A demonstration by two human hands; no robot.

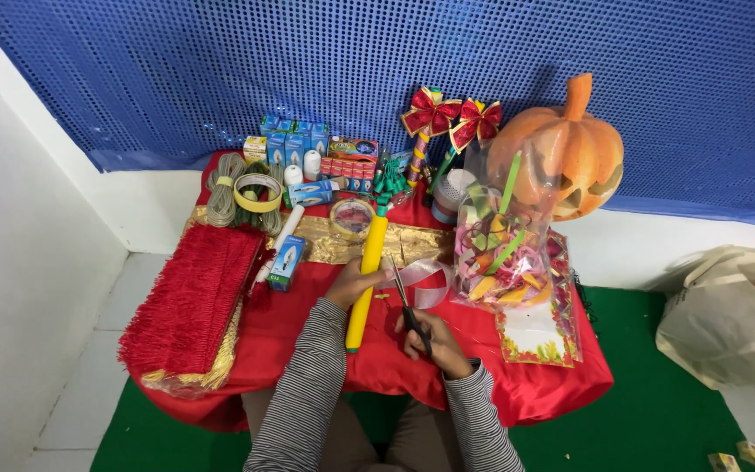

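Low table [561, 389] under red cloth [308, 328], red fringe trim [190, 301], gold fabric [334, 240]

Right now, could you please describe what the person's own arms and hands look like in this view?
Both arms wear long, close-fitting sleeves with fine horizontal stripes in dark grey and white, ending in snug cuffs at the wrists. The left hand and right hand are bare: no gloves are visible, and any rings or watch are too small to tell.

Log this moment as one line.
left hand: holds yellow stick | right hand: holds scissors | surface: red cloth
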